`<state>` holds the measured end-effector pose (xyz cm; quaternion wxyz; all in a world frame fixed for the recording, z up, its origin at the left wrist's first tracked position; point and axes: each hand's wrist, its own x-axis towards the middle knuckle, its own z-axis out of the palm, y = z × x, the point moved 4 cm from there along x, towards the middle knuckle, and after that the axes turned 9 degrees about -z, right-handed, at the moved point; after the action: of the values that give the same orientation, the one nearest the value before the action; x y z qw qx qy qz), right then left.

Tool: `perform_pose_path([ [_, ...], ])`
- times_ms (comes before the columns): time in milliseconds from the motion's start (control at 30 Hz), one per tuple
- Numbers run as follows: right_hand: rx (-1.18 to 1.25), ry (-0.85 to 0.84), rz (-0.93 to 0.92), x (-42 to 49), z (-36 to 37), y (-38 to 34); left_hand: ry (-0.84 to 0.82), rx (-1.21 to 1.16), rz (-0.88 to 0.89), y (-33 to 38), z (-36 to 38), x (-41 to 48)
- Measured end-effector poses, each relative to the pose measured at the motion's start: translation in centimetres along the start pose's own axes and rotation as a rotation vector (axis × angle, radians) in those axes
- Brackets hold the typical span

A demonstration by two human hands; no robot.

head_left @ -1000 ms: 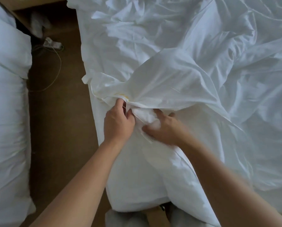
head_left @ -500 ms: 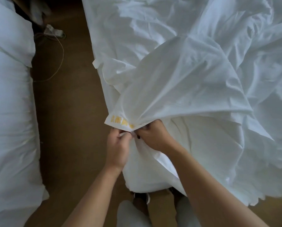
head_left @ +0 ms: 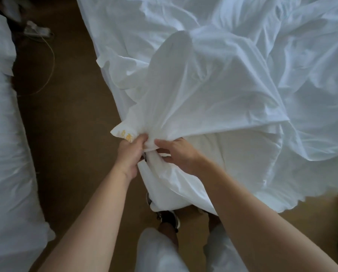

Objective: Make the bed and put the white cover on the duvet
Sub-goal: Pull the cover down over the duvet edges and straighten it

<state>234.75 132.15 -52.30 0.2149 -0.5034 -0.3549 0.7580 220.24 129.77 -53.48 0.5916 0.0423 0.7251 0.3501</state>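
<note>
Left hand (head_left: 131, 152) clamps corner of crumpled white cotton duvet cover (head_left: 183, 99), frame centre; right hand (head_left: 180, 154) pinches white padded duvet (head_left: 232, 154) beneath. Advice: seat duvet corner fully inside cover corner first.

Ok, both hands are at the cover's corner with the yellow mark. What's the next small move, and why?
Probably pull this corner of the cover down over the duvet. The left hand and right hand both pinch the bunched fabric by the yellow mark, and the duvet shows bare under the lifted edge.
</note>
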Motion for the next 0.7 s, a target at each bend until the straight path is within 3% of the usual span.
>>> perform_pose_path([
  [133, 0.062, 0.111, -0.012, -1.7, 0.6, 2.8, 0.168, -0.181, 0.025, -2.5, -1.8, -0.9],
  [267, 0.720, 0.402, -0.163, -4.5, -4.5, 3.3, 0.260, -0.415, -0.041, -6.4, -4.9, -1.2],
  [333, 0.810, 0.561, -0.232, -5.8, -7.9, 3.6, 0.355, -0.395, -0.057, -8.9, -6.2, -1.4],
  [400, 0.628, 0.729, -0.156, -6.2, -9.0, 4.9, 0.411, -0.355, -0.030, -11.3, -6.6, -1.9],
  [467, 0.319, 0.791, -0.016, -6.6, -7.7, 7.0, 0.408, -0.344, -0.005, -12.7, -5.9, -3.0],
  [600, -0.187, 0.706, 0.120, -10.3, -5.3, 12.7, 0.256, -0.461, -0.010, -14.3, -4.5, -4.4],
  [700, -0.360, 0.651, 0.139, -14.5, -5.4, 18.4, 0.119, -0.381, -0.152, -14.7, -3.6, -5.1],
])
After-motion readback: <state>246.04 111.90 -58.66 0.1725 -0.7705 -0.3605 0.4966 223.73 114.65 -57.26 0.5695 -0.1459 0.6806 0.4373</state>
